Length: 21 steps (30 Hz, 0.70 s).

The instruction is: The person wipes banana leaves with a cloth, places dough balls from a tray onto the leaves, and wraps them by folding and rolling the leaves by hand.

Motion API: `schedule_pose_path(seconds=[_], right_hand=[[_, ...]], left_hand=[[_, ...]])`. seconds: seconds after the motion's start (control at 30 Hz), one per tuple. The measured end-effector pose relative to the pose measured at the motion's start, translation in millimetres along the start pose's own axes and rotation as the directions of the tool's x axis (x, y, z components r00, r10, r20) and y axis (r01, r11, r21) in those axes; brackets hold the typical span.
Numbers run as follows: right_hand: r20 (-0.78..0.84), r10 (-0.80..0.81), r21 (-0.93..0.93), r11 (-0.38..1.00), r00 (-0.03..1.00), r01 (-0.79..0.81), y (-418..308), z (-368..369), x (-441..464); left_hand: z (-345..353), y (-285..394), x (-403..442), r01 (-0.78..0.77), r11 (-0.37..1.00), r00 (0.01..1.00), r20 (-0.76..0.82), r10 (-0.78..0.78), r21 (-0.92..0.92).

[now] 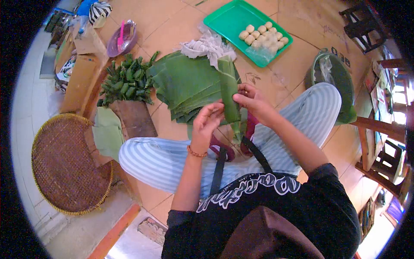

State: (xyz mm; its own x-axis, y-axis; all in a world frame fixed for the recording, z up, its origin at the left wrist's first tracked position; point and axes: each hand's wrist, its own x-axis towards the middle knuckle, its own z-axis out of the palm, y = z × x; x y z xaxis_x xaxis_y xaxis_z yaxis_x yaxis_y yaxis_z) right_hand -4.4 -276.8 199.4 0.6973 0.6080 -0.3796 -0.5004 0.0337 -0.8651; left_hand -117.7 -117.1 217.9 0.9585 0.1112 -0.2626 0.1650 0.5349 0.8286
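Observation:
A rolled banana leaf [228, 82] stands lengthwise in front of my lap, its lower end narrowing to a folded point. My right hand [253, 101] pinches it from the right, thumb across the front. On the other side my left hand [208, 123] has its curled fingertips against the roll's edge; some of its fingers are hidden. Just beyond lies a stack of flat banana leaves [183, 82]. A crumpled white cloth [209, 47] rests at the stack's far edge. Whatever is inside the roll cannot be seen.
A green tray [226, 19] holds several pale dough balls [263, 36]. To the left are a heap of small green leaf parcels [127, 80], a wooden board [133, 118], a round woven basket [71, 164] and a purple bowl [114, 45]. A green tub [345, 77] stands right.

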Motion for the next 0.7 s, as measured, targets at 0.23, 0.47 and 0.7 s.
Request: schedule_pose_path(seconds=[0.23,0.47,0.7], right_hand=[[0.029,-0.088,-0.208,0.974,0.996,0.092,5.9,10.9,-6.6],[0.014,-0.107,-0.208,0.972,0.994,0.107,-6.2,17.0,-12.9],[-0.026,-0.009,-0.289,0.957,1.0,0.001,-15.4,27.8,-47.1]], left_hand=[[17.3,13.0,11.5,0.028,0.954,0.956,-0.287,0.062,0.3],[27.7,27.2,10.0,0.024,0.925,0.965,-0.252,0.078,0.378],[33.8,21.4,-13.5,0.15,0.962,0.972,-0.211,-0.102,0.228]])
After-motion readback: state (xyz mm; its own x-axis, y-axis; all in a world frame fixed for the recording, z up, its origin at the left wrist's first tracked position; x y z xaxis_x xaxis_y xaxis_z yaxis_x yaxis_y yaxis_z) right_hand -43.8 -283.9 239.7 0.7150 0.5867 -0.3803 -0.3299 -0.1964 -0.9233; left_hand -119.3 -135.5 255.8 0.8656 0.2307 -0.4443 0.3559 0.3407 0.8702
